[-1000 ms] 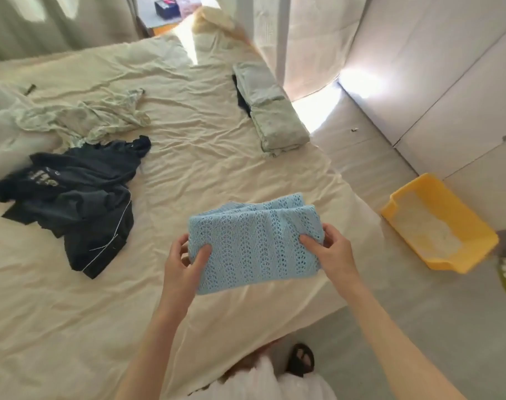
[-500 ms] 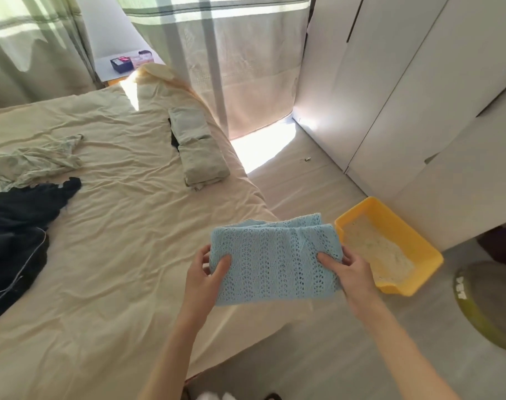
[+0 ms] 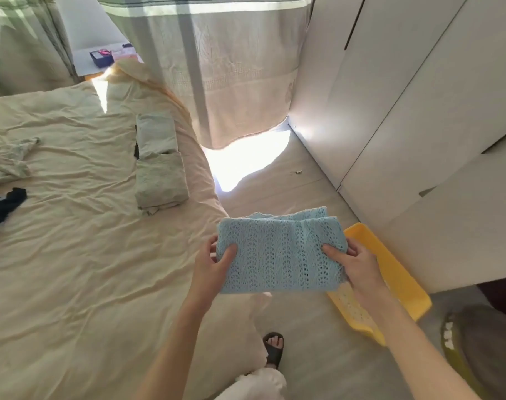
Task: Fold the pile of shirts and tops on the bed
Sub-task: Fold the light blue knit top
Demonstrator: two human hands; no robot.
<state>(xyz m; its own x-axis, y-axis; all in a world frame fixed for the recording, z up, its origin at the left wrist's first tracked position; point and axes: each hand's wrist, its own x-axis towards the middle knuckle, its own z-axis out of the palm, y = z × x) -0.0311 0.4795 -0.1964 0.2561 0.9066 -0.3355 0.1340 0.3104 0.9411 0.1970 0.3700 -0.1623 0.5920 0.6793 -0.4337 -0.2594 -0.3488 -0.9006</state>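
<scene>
Ahead and to the left of the grip: the bed point(image 3: 72, 269), wide, cream, rumpled, its near corner just under the left wrist. To the right of the grip and beyond: white wardrobe doors point(image 3: 405, 125) (closed, well clear of the arms). Far ahead: the curtain point(image 3: 231, 82), hanging down to a bright patch of floor.

Low and right, partly behind the right hand point(image 3: 358, 265): a yellow tray point(image 3: 402, 287) on the floor, directly under that side of the garment.

Ahead-left of the grip, near the bed's right edge: a row of folded pale tops point(image 3: 159, 168), long axis running away from the viewer. Judged the likely drop spot, with the left hand point(image 3: 210, 268) nearer to it. Nothing standing between but open sheet.

Far left, well apart: a crumpled pale top point(image 3: 9, 160) and the edge of a dark garment point(image 3: 0, 207), both unfolded, so the task looks roughly midway.

In the grip itself: the light blue knit top point(image 3: 280, 252), folded to a compact rectangle, long axis left to right, held in the air off the bed's corner and over the floor. Both hands clenched on it, one at each short end, thumbs on top, fingers beneath.

Likely needed next: a carry forward and left, keeping the layers pinched so that the loose open knit does not sag or slip apart (a guess only).
</scene>
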